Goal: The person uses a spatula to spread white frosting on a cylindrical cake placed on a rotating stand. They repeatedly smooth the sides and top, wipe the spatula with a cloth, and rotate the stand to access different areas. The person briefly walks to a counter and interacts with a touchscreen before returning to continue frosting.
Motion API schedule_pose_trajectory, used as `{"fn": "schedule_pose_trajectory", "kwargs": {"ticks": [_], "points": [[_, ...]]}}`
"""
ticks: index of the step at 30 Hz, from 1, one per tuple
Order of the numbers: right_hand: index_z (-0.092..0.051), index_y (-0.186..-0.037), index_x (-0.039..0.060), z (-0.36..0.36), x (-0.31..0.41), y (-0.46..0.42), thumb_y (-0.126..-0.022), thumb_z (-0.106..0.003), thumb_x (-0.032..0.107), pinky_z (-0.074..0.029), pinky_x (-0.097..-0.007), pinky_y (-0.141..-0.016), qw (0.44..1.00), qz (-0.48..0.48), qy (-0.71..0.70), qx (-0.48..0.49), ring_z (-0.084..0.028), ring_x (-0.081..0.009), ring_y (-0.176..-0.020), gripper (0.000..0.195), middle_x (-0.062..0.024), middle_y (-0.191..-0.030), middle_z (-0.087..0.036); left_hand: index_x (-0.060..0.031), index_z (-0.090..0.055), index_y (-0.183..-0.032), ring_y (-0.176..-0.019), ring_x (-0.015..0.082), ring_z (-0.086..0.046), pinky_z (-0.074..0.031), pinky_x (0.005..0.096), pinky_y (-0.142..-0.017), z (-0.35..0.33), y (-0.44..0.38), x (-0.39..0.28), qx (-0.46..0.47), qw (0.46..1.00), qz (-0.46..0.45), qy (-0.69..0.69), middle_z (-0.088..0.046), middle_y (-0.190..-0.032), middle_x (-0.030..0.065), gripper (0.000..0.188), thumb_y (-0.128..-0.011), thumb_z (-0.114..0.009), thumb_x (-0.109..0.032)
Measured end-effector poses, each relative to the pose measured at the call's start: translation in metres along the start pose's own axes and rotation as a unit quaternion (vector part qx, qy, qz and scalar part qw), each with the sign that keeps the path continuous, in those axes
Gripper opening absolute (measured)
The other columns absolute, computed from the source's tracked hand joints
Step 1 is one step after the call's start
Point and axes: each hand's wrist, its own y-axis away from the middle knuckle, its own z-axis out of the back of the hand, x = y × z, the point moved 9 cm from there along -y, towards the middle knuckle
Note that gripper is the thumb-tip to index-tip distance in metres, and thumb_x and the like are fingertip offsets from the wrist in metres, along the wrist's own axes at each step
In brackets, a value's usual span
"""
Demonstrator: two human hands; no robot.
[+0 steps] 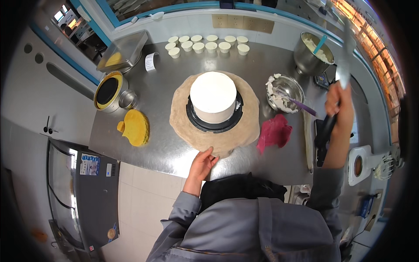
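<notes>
A cake frosted smooth in white (213, 95) stands on a black round base (214, 127) in the middle of a tan cake turntable (183, 114). With fingers spread, my left hand (204, 163) touches the turntable's near edge and holds nothing. My right hand (339, 100) is raised at the right, away from the cake, and grips a long-bladed metal spatula (343, 70), slightly blurred. Its blade points up and away from me. Left of that hand sits a steel bowl (294, 86) smeared with white cream, with a purple spatula (302, 107) in it.
Several white cups (211, 46) line the back wall. A mixer bowl of cream (306, 54) stands at the back right, a pink cloth (276, 131) right of the turntable. Yellow sponge cake (136, 127), a cake tin (121, 83) and a lidded clear container (126, 50) occupy the left side.
</notes>
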Motion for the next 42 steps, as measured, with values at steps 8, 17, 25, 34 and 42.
{"fn": "schedule_pose_trajectory", "kwargs": {"ticks": [8, 17, 25, 34, 42], "points": [[-0.039, -0.123, 0.013, -0.001, -0.106, 0.07, -0.088, -0.045, 0.015, -0.025, -0.0174, -0.036, 0.973, -0.205, 0.105, 0.013, -0.033, -0.0032, -0.042, 0.036, 0.0028, -0.058, -0.039, -0.0087, -0.045, -0.113, -0.095, 0.0151, -0.052, -0.044, 0.0291, -0.079, 0.004, 0.015, -0.022, -0.022, 0.995, -0.073, -0.062, -0.055, -0.104, 0.004, 0.038, -0.078, -0.056, -0.001], [-0.033, -0.13, 0.0145, -0.001, -0.125, 0.062, -0.088, -0.046, 0.013, -0.03, -0.019, -0.039, 0.96, -0.225, 0.152, 0.072, -0.033, -0.0043, -0.043, 0.044, 0.002, -0.059, -0.04, -0.0082, -0.049, -0.109, -0.095, 0.0161, -0.053, -0.044, 0.0311, -0.079, 0.007, 0.009, -0.032, -0.082, 0.988, -0.101, -0.084, -0.057, -0.102, 0.0049, 0.036, -0.075, -0.058, 0.002], [-0.031, -0.131, 0.0075, -0.009, -0.132, 0.056, -0.092, -0.036, 0.021, -0.03, -0.0168, -0.044, 0.958, -0.207, 0.159, 0.119, -0.033, -0.0034, -0.048, 0.042, 0.0033, -0.058, -0.038, -0.0113, -0.047, -0.111, -0.096, 0.0184, -0.054, -0.043, 0.0382, -0.084, 0.002, 0.006, -0.016, -0.038, 0.995, -0.089, 0.034, -0.056, -0.104, 0.0039, 0.035, -0.078, -0.056, -0.005], [-0.033, -0.13, 0.0072, -0.012, -0.129, 0.052, -0.092, -0.035, 0.017, -0.028, -0.0173, -0.045, 0.962, -0.195, 0.143, 0.13, -0.033, -0.0036, -0.05, 0.04, 0.0033, -0.059, -0.037, -0.0073, -0.042, -0.118, -0.105, 0.0226, -0.051, -0.041, 0.0374, -0.089, 0.011, -0.001, 0.002, -0.007, 0.997, -0.071, 0.012, -0.052, -0.115, 0.0076, 0.038, -0.082, -0.054, -0.014], [-0.036, -0.128, 0.0072, 0.001, -0.13, 0.063, -0.092, -0.038, 0.023, -0.027, -0.017, -0.045, 0.964, -0.217, 0.129, 0.08, -0.033, -0.0035, -0.051, 0.04, 0.0026, -0.062, -0.04, -0.0033, -0.047, -0.111, -0.08, 0.0176, -0.058, -0.046, 0.0274, -0.065, 0.018, 0.007, -0.031, -0.055, 0.996, -0.071, -0.013, -0.06, -0.096, 0.0069, 0.033, -0.084, -0.054, -0.019]]}}
